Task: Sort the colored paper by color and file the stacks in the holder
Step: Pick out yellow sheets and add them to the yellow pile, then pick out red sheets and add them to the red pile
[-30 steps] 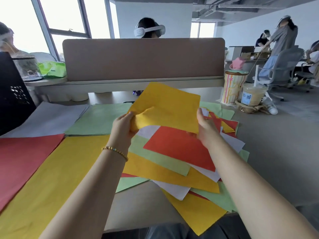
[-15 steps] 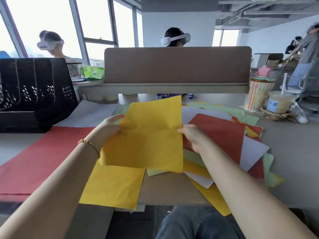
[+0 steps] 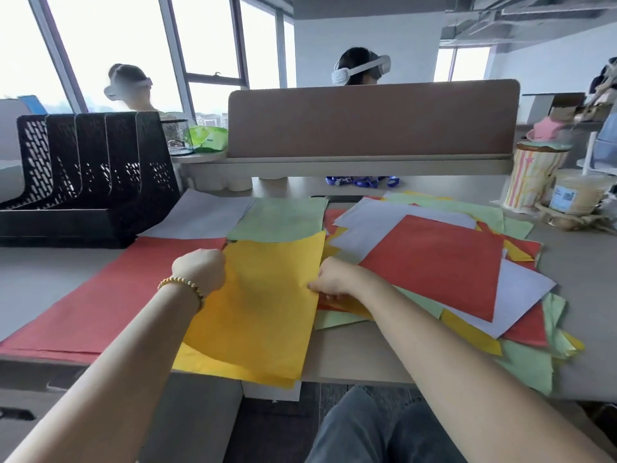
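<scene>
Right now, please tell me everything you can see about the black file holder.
The black file holder stands upright on the desk at the far left, behind the red stack. It looks like plastic, with four perforated dividers and a solid low front wall. No paper shows in its slots. Neither hand touches it.

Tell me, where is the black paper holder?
In the head view the black paper holder stands at the far left of the desk, behind the red stack and beside the white stack.
</scene>
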The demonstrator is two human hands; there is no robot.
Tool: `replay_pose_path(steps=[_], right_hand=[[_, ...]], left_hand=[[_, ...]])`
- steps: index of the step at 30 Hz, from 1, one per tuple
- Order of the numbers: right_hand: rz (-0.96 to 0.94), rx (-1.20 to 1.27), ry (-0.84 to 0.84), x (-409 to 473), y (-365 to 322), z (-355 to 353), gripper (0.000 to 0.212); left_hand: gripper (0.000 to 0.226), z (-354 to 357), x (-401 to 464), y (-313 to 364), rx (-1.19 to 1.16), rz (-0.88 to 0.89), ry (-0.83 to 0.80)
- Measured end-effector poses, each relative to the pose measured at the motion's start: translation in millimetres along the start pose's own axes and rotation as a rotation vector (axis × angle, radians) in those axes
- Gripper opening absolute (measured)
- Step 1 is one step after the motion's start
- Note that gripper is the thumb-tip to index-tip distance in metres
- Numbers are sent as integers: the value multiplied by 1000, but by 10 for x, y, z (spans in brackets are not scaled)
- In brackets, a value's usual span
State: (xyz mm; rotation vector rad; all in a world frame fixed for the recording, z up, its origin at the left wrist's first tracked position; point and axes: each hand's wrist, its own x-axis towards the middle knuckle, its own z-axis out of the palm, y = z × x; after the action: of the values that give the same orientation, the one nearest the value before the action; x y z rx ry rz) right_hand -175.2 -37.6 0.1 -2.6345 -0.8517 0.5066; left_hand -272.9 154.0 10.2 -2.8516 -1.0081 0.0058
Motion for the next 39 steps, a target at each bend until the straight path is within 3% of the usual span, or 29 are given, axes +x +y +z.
replay_pose_path(steps=[3, 6, 11, 15, 20, 29, 32, 35, 39], right_hand=[[10, -163, 44, 21, 21, 8, 44], [11, -103, 149, 75, 190, -50, 50], [119, 114, 505, 75, 835, -293, 41], [284, 130, 705, -40, 1341, -452, 26], [493, 57, 583, -16, 1726, -495, 43], [328, 45, 505, 59, 1775, -376, 51], [301, 99, 505, 58, 1770, -379, 52], [272, 163, 510, 22, 1745, -398, 51], [235, 308, 535, -30, 1712, -437, 49]], left_hand=[[40, 54, -13, 83, 149, -17, -12], [39, 28, 13, 230, 152, 17, 31], [39, -26, 191, 826, -290, 235, 66], [41, -116, 169, 1517, -577, 391, 24], [36, -23, 213, 2143, -730, 416, 33], [42, 129, 348, 2365, -788, 308, 34], [30, 94, 366, 2342, -832, 309, -12], [29, 51, 362, 2309, -900, 307, -129], [27, 32, 367, 2302, -1122, 248, -167]])
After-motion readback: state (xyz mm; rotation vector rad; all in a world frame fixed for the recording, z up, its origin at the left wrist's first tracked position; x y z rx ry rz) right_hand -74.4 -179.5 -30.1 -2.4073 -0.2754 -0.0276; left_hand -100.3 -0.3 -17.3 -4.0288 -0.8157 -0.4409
